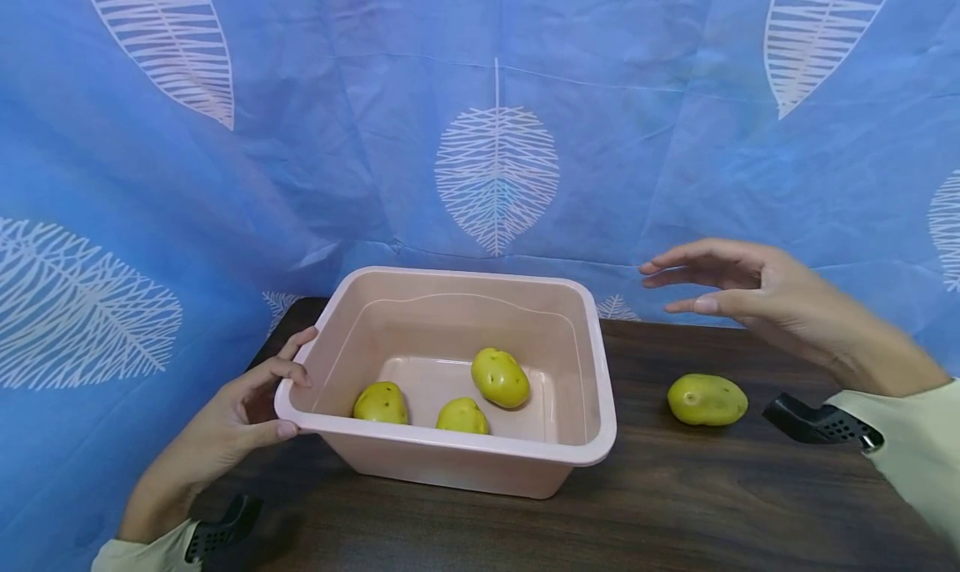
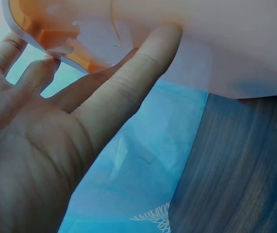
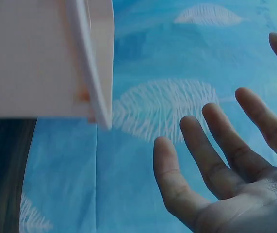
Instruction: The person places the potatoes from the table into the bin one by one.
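Observation:
A pink plastic basin stands on the table with three yellow potatoes inside: one at the left, one near the front wall and one further right. My left hand grips the basin's left rim, fingers over the edge and thumb near the front corner. In the left wrist view the thumb lies along the basin's outer wall. My right hand is in the air right of the basin, fingers spread and holding nothing. Below it, a fourth potato lies on the table.
The dark wooden table reaches back to a blue cloth with white leaf prints, which hangs behind and to the left. A black strap shows at the right wrist, another at the left.

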`<state>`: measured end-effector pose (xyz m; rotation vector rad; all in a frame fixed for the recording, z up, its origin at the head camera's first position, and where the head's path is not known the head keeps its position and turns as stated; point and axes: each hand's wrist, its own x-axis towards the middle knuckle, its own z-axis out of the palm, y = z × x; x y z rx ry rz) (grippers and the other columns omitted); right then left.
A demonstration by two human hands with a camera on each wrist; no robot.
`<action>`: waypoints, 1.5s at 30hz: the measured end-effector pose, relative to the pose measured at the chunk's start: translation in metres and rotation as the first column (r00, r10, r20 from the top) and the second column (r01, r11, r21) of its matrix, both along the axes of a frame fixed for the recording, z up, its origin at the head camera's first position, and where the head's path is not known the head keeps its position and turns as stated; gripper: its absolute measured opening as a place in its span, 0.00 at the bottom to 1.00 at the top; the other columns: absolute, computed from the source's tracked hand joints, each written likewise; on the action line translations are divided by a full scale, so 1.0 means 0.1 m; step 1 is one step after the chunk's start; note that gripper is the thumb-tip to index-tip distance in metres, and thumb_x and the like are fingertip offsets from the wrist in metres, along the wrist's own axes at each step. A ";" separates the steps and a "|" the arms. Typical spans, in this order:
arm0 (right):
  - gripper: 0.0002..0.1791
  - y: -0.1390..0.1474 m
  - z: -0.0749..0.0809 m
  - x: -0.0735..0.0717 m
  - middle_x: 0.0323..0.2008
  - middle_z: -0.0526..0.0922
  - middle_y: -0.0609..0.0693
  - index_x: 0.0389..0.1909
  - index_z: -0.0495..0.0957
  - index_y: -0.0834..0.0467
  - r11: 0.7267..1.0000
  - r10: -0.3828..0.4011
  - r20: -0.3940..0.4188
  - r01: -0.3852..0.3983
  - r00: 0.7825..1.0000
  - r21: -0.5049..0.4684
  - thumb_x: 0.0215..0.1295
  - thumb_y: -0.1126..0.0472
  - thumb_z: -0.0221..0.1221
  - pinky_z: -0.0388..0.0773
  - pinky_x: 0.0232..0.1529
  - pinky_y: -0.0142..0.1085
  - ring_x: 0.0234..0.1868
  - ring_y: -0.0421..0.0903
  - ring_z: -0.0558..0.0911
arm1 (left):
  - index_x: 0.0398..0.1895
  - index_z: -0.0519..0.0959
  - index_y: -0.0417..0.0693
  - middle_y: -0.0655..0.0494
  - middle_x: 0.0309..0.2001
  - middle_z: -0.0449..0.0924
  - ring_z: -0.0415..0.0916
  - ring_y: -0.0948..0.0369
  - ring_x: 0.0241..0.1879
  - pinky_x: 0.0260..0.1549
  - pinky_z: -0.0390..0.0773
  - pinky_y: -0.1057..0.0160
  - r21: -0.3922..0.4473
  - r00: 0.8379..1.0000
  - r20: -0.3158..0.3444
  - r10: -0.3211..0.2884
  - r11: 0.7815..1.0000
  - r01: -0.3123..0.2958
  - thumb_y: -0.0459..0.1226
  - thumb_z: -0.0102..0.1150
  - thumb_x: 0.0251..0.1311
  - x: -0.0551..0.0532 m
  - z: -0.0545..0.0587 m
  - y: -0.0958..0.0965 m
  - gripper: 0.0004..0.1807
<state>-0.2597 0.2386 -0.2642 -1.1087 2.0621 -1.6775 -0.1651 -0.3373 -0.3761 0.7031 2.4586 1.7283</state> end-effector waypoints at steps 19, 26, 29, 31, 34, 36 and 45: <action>0.30 1.00 -0.75 0.26 0.74 0.73 0.52 0.77 0.54 0.73 0.993 -0.105 -0.002 0.105 0.994 0.048 0.75 0.83 0.39 0.80 0.62 0.35 0.70 0.41 0.78 | 0.59 0.71 0.41 0.58 0.86 0.42 0.55 0.73 0.73 0.57 0.80 0.69 0.014 1.000 0.002 0.005 1.000 -0.005 0.23 0.61 0.66 0.01 0.00 0.01 0.21; 0.30 1.09 -0.99 0.33 0.75 0.72 0.47 0.77 0.54 0.72 0.989 -0.142 0.024 0.140 0.990 0.057 0.76 0.82 0.38 0.80 0.62 0.35 0.71 0.38 0.77 | 0.60 0.71 0.42 0.59 0.86 0.43 0.59 0.73 0.72 0.55 0.82 0.67 0.019 1.000 0.009 -0.001 1.000 0.000 0.24 0.62 0.66 0.01 0.00 0.02 0.21; 0.30 1.14 -1.10 0.32 0.73 0.74 0.47 0.77 0.58 0.70 0.975 -0.211 0.019 0.208 0.977 0.083 0.76 0.82 0.41 0.82 0.58 0.32 0.68 0.38 0.79 | 0.60 0.71 0.42 0.58 0.86 0.42 0.58 0.72 0.72 0.56 0.82 0.67 0.010 1.000 0.011 0.009 1.000 -0.009 0.24 0.62 0.66 0.02 0.01 0.03 0.21; 0.29 1.14 -1.15 0.31 0.71 0.76 0.44 0.76 0.60 0.68 0.946 -0.290 -0.008 0.288 0.957 0.146 0.76 0.81 0.44 0.82 0.55 0.31 0.66 0.36 0.80 | 0.60 0.71 0.42 0.59 0.86 0.42 0.58 0.71 0.72 0.56 0.81 0.67 0.001 1.000 0.009 0.022 1.000 -0.022 0.25 0.63 0.66 0.02 0.01 0.04 0.22; 0.29 1.11 -1.22 0.30 0.69 0.77 0.40 0.76 0.63 0.65 0.904 -0.363 -0.052 0.365 0.930 0.222 0.76 0.78 0.48 0.83 0.52 0.30 0.63 0.33 0.81 | 0.60 0.71 0.42 0.59 0.86 0.42 0.58 0.69 0.72 0.56 0.81 0.67 -0.003 0.999 0.008 0.035 0.999 -0.035 0.25 0.64 0.65 0.03 0.02 0.04 0.22; 0.29 1.09 -1.27 0.28 0.68 0.78 0.38 0.76 0.63 0.64 0.887 -0.383 -0.072 0.388 0.921 0.249 0.76 0.77 0.50 0.82 0.51 0.30 0.63 0.31 0.81 | 0.60 0.71 0.42 0.59 0.86 0.42 0.58 0.69 0.72 0.56 0.81 0.67 -0.003 0.999 0.008 0.037 0.999 -0.037 0.25 0.64 0.65 0.02 0.01 0.04 0.22; 0.27 1.05 -1.44 0.15 0.66 0.78 0.33 0.75 0.66 0.60 0.840 -0.455 -0.074 0.455 0.888 0.294 0.78 0.70 0.54 0.83 0.50 0.29 0.62 0.27 0.79 | 0.60 0.71 0.42 0.59 0.86 0.42 0.57 0.69 0.72 0.56 0.81 0.67 -0.003 0.999 0.016 0.035 0.999 -0.035 0.25 0.63 0.65 0.01 0.00 0.03 0.22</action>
